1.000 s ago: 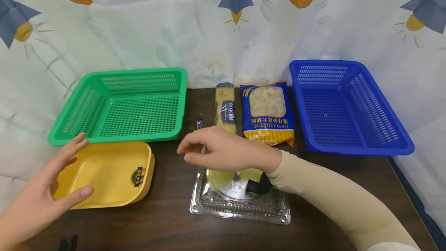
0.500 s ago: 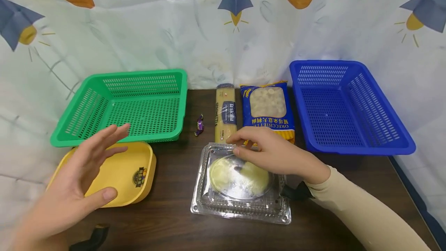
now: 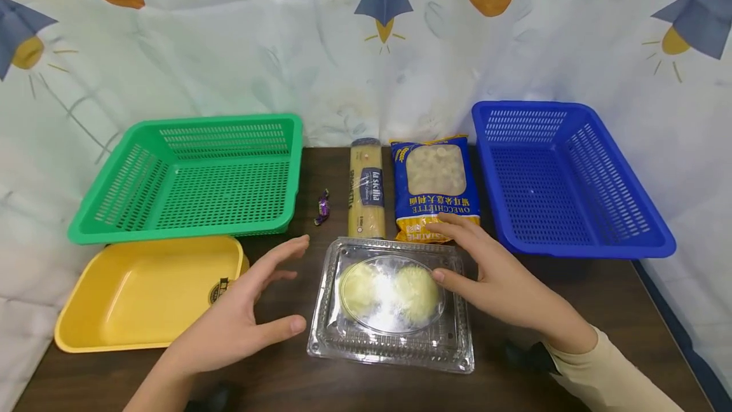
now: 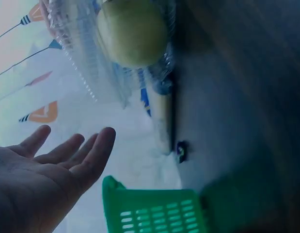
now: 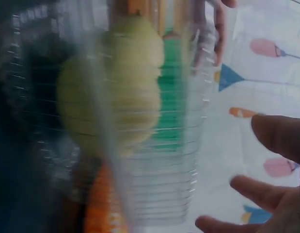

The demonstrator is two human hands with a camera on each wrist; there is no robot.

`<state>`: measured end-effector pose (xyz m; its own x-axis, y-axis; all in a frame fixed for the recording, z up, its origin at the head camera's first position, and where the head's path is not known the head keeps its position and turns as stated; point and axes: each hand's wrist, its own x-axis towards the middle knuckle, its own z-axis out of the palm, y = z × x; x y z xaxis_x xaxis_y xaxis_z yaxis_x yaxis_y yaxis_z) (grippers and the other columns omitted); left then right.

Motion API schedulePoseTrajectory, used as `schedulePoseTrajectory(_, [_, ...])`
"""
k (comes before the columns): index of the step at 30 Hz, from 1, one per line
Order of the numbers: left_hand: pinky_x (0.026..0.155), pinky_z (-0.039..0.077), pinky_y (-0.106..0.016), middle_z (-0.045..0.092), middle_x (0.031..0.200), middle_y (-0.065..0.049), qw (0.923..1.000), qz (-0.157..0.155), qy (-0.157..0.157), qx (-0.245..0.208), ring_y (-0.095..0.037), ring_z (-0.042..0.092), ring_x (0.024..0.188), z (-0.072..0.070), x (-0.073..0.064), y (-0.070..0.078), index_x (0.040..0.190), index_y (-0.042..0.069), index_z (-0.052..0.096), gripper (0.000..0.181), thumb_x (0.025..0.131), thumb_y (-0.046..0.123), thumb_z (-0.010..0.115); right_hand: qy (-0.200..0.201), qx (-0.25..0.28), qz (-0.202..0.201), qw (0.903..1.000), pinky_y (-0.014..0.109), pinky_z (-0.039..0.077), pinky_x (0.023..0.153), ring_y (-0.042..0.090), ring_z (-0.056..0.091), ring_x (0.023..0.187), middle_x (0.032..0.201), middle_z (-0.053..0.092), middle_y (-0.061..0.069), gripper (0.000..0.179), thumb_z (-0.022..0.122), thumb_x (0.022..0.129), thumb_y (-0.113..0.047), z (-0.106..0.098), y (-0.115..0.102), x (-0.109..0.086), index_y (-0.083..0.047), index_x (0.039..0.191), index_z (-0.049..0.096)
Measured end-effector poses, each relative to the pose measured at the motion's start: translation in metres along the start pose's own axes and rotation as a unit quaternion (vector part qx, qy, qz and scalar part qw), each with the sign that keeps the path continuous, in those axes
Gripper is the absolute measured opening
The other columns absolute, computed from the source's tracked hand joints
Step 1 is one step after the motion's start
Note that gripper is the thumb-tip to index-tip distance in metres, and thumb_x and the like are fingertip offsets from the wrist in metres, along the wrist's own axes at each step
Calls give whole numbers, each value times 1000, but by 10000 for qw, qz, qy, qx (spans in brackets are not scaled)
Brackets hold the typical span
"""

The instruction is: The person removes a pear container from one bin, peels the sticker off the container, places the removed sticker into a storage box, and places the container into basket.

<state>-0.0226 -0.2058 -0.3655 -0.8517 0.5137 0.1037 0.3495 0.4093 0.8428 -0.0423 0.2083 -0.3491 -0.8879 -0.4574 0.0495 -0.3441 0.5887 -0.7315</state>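
A clear plastic clamshell box (image 3: 394,350) lies closed on the dark table, with two round pale yellow-green fruits (image 3: 416,294) inside. My left hand (image 3: 240,320) is to the left of the box, fingers extended and thumb apart, holding nothing. Over the box's right edge reaches my right hand (image 3: 500,281), its fingers spread. In the right wrist view, a gap shows between those fingers and the box wall (image 5: 159,194). One fruit (image 4: 133,31) shows through the plastic in the left wrist view. Behind the box lie a spaghetti pack (image 3: 367,196) and a blue orecchiette bag (image 3: 437,177).
A green basket (image 3: 291,202) stands at the back left, with a yellow tub (image 3: 154,297) in front of it. On the right is a blue basket (image 3: 577,250). A small purple wrapped candy (image 3: 323,207) lies between the green basket and the spaghetti. A patterned curtain (image 3: 251,49) hangs behind.
My left hand has moved right from over the yellow tub to the box's left side. The right hand has moved right across the box, its fingers spreading. The box has stayed nearly in place.
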Motion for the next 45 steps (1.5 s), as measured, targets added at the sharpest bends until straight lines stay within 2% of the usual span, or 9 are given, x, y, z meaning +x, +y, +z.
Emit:
schedulePoseTrajectory(6, [111, 54, -42, 39, 172, 5, 9997, 101, -218, -47, -28, 53, 145, 17, 9, -10, 172, 28, 32, 101, 92, 27, 93, 223, 706, 485, 9961, 65, 53, 108, 45, 48, 147, 177, 21, 14, 83, 80, 103, -28, 13, 26, -29, -25, 171, 32])
schedulePoseTrajectory(10, [108, 56, -39, 39, 172, 2, 9972, 23, -461, -582, -27, 54, 144, 25, 11, -17, 172, 22, 32, 98, 94, 24, 91, 165, 1179, 441, 9919, 51, 55, 110, 42, 43, 150, 175, 26, 11, 91, 84, 99, -18, 19, 39, -43, -27, 172, 30])
schedulePoseTrajectory(14, [106, 57, -36, 31, 176, 2, 9921, -112, -617, -1088, -27, 60, 137, 30, 9, -22, 173, 22, 30, 102, 92, 24, 93, -186, 1793, 524, 9822, 39, 60, 102, 43, 52, 142, 172, 31, 9, 106, 89, 93, -11, 25, 49, -54, -28, 175, 24])
schedulePoseTrajectory(19, [105, 57, -34, 25, 179, 3, 9892, -205, -701, -1270, -25, 63, 135, 34, 4, -26, 173, 26, 32, 110, 85, 27, 98, -390, 2371, 426, 9698, 38, 63, 95, 30, 62, 133, 173, 28, 20, 121, 94, 86, -6, 31, 54, -57, -23, 177, 16])
schedulePoseTrajectory(28, [102, 60, -37, 27, 178, 5, 9827, -379, -599, -1709, -24, 60, 138, 39, 3, -28, 172, 26, 33, 116, 79, 21, 102, -552, 3233, 298, 9442, 45, 66, 85, 20, 64, 130, 177, 13, 29, 116, 90, 91, -4, 34, 58, -55, -24, 178, 16])
schedulePoseTrajectory(32, [101, 61, -39, 27, 178, 1, 9798, -226, -550, -1910, -26, 60, 138, 39, 5, -30, 172, 23, 34, 115, 79, 13, 101, -534, 3444, 349, 9367, 51, 67, 83, 34, 54, 144, 179, 5, 27, 113, 88, 94, -7, 37, 58, -56, -25, 178, 15])
schedulePoseTrajectory(38, [100, 61, -40, 26, 178, 2, 9756, -273, -447, -2131, -26, 59, 138, 38, 3, -31, 170, 22, 37, 115, 77, 6, 101, -373, 3487, 387, 9357, 53, 66, 83, 64, 22, 154, 177, 9, 32, 114, 88, 93, -8, 40, 55, -54, -29, 178, 15])
schedulePoseTrajectory(42, [100, 62, -41, 26, 179, 1, 9765, -198, -435, -2102, -28, 59, 138, 38, 3, -32, 170, 21, 37, 114, 77, 6, 101, -343, 3559, 305, 9334, 53, 66, 82, 60, 17, 156, 176, 10, 34, 117, 89, 91, -6, 40, 54, -54, -29, 177, 13])
schedulePoseTrajectory(45, [99, 62, -41, 27, 178, 1, 9770, -146, -406, -2089, -28, 60, 137, 38, 2, -31, 170, 20, 37, 113, 77, 6, 101, -529, 3658, 249, 9289, 53, 66, 80, 38, 26, 160, 177, 7, 32, 123, 91, 89, -3, 38, 54, -54, -30, 178, 10])
